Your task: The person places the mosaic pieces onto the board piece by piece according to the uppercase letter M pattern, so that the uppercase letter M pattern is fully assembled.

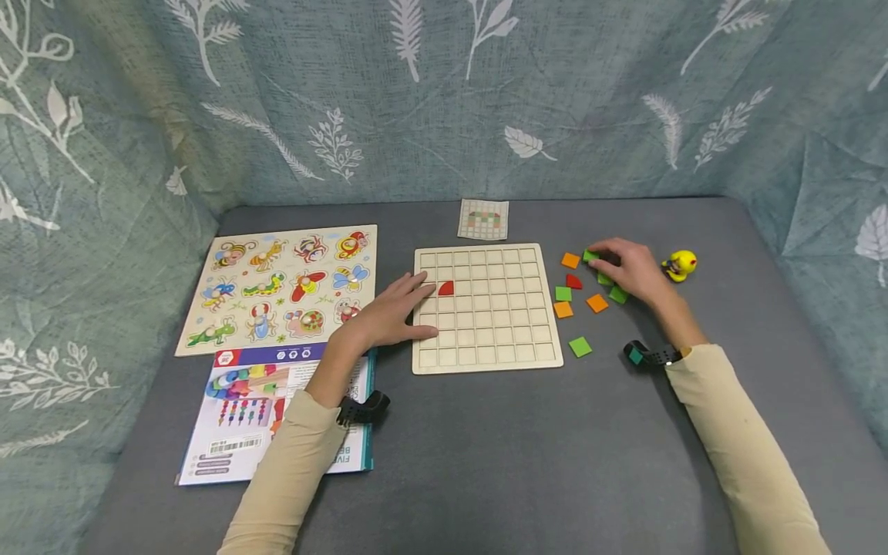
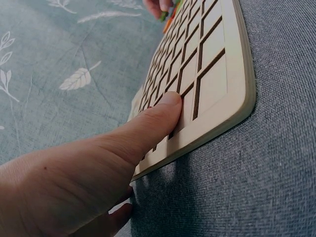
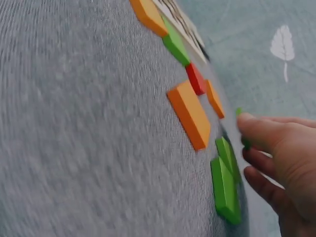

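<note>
My left hand [image 1: 391, 312] rests at the left side of a wooden grid board [image 1: 489, 366], fingers extended. In the left wrist view its thumb [image 2: 165, 108] lies over the squares along the border. A red quarter-round piece [image 1: 446, 288] sits in a square near those fingertips. To the right of the board, my right hand [image 1: 631, 266] pinches a green square tile [image 1: 590, 255] between thumb and fingers; in the right wrist view the fingers mostly hide it. Near that hand lie other green tiles [image 3: 225, 190], orange tiles [image 3: 190, 116] and a red piece [image 3: 196, 79].
A pattern card [image 1: 483, 220] lies behind the board. On the left are an insect puzzle board [image 1: 277, 258] and a printed box [image 1: 239, 443] under the left forearm. A small yellow toy figure [image 1: 680, 265] stands right of the right hand. A patterned curtain [image 1: 444, 100] hangs behind the table.
</note>
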A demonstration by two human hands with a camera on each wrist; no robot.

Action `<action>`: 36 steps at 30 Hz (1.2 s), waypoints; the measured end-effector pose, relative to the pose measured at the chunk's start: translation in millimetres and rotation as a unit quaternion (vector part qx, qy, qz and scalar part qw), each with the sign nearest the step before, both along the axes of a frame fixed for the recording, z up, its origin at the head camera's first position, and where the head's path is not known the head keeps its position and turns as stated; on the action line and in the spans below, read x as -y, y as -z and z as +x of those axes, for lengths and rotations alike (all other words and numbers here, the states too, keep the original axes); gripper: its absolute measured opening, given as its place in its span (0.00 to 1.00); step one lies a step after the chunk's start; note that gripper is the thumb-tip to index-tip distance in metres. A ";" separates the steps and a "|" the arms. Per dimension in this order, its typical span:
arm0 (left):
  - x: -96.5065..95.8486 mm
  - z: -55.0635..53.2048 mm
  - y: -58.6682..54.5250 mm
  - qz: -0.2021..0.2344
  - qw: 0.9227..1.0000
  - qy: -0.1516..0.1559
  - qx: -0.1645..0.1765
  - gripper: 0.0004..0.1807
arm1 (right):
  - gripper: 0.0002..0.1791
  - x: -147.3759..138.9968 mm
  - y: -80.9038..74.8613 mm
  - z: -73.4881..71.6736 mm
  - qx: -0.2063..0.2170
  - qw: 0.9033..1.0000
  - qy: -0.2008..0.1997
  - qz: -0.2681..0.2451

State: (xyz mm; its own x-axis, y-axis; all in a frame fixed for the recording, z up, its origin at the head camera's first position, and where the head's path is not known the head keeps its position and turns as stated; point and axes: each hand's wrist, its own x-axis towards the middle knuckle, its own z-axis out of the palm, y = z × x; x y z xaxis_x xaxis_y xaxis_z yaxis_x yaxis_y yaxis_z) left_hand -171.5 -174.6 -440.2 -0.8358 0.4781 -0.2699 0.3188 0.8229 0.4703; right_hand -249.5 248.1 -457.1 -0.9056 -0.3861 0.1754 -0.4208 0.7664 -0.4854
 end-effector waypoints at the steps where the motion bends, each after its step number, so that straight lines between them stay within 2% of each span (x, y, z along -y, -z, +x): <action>1: 0.1 0.2 0.2 0.000 1.000 0.000 0.001 0.46 | 0.16 1.2 -0.6 0.3 -0.007 1.000 0.007 -0.007; 4: 0.6 0.7 0.6 0.000 1.000 0.001 0.002 0.46 | 0.16 9.5 -3.6 3.1 -0.022 0.999 0.016 -0.030; 7: 1.7 1.6 0.1 0.001 1.000 0.000 0.000 0.46 | 0.15 23.8 -7.9 6.8 -0.029 0.999 0.000 -0.044; 11: 2.2 2.3 -0.7 0.002 1.000 -0.004 0.001 0.46 | 0.15 46.4 -11.8 10.7 -0.043 0.997 -0.052 -0.048; 16: 1.2 1.4 -0.7 0.004 1.000 -0.002 0.003 0.46 | 0.16 75.4 -14.3 17.2 -0.056 0.988 -0.134 -0.048; 22: 1.2 0.4 -2.0 0.008 1.000 -0.004 0.003 0.46 | 0.16 108.5 -19.7 20.5 -0.019 0.979 -0.199 -0.032; 31: 0.1 -1.4 -2.1 0.007 1.000 -0.001 0.007 0.45 | 0.15 138.3 -23.0 19.2 0.004 0.976 -0.218 0.001; 36: 0.9 -1.3 -1.7 0.007 1.000 -0.003 0.011 0.45 | 0.14 149.8 -16.9 13.2 0.018 0.975 -0.220 0.011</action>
State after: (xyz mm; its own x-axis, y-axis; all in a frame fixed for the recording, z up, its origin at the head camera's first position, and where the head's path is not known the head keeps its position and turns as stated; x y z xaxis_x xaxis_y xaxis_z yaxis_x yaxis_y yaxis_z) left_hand -172.8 -175.5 -438.5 -0.8332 0.4763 -0.2811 0.3031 0.8183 0.4883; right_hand -236.3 98.3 -440.2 -0.6573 -0.7417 0.1335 -0.6935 0.5260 -0.4923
